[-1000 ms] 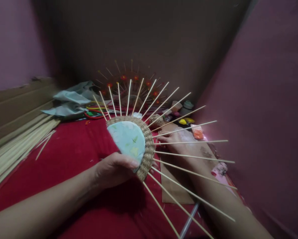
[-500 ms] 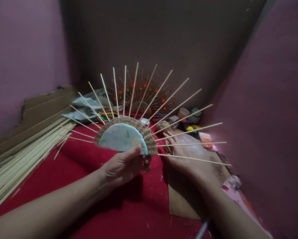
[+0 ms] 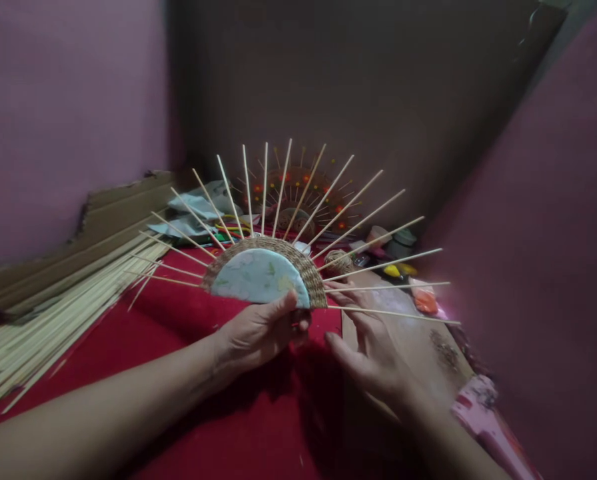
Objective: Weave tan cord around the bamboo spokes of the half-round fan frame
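Note:
A half-round fan (image 3: 256, 273) has a pale blue floral cloth centre, a woven brown twine rim and several thin sticks spreading out from it like rays. My left hand (image 3: 263, 330) grips its lower right edge, thumb on the cloth and fingers behind. Below the right-hand sticks is my right hand (image 3: 371, 347), its fingers apart and nothing seen in it; its fingertips lie partly behind the lowest sticks, and whether they touch is unclear. A ball of twine (image 3: 337, 262) lies just beyond it.
Loose sticks (image 3: 78, 313) lie in a heap on the red cloth (image 3: 188, 393) at left, beside cardboard (image 3: 123, 207). A decorated fan (image 3: 298, 190) stands at the back. Small jars (image 3: 378, 237) and an orange packet (image 3: 425, 299) are at right, past a brown board (image 3: 403, 300).
My right hand has drawn back from the twine ball, its thumb now spread apart. My left hand still holds the fan, and the whole view has shifted slightly.

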`<state>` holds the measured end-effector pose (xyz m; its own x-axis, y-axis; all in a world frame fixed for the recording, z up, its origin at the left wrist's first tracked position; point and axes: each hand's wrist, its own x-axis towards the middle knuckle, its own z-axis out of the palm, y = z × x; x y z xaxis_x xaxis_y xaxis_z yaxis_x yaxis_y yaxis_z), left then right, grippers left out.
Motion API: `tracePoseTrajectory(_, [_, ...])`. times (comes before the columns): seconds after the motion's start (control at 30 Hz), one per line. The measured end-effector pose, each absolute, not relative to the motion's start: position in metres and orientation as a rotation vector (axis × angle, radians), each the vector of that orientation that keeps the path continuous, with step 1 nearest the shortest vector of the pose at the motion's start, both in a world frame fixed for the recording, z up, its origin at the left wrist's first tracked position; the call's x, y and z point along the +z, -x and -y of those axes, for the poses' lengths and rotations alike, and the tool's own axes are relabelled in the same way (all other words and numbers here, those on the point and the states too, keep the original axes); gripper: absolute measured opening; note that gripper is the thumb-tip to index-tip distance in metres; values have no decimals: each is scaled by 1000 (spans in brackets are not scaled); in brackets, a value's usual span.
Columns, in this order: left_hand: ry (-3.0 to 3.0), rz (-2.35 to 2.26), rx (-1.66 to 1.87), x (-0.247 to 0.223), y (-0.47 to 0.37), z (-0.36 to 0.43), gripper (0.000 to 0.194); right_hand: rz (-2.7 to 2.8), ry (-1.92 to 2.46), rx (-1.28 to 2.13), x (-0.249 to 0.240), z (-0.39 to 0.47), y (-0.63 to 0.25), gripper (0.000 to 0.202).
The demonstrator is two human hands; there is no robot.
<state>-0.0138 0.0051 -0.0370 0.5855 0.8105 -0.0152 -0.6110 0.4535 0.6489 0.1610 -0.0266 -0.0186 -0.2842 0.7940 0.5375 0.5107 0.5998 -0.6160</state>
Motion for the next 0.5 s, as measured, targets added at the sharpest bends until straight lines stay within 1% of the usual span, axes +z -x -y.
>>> tracePoseTrajectory(0.13, [-647, -388, 887, -36, 10, 0, 32, 1534, 847, 1135, -14, 31, -144, 44])
tracePoseTrajectory(0.23, [-649, -410, 903, -36, 4, 3, 32, 1239, 716, 1445, -17, 27, -135, 31])
tracePoseTrajectory(0.33, [-737, -474, 891, -41, -2, 7, 35, 1025, 661, 1533, -24, 21, -132, 10])
tracePoseTrajectory(0.37, [-769, -502, 884, -43, -4, 9, 37, 988, 665, 1532, -26, 20, -132, 6])
tracePoseTrajectory(0.43, [-836, -564, 883, -46, -8, 12, 39, 944, 688, 1518, -29, 17, -132, 4])
tracePoseTrajectory(0.5, [-951, -615, 888, -46, -8, 13, 36, 896, 689, 1497, -29, 15, -134, 5])
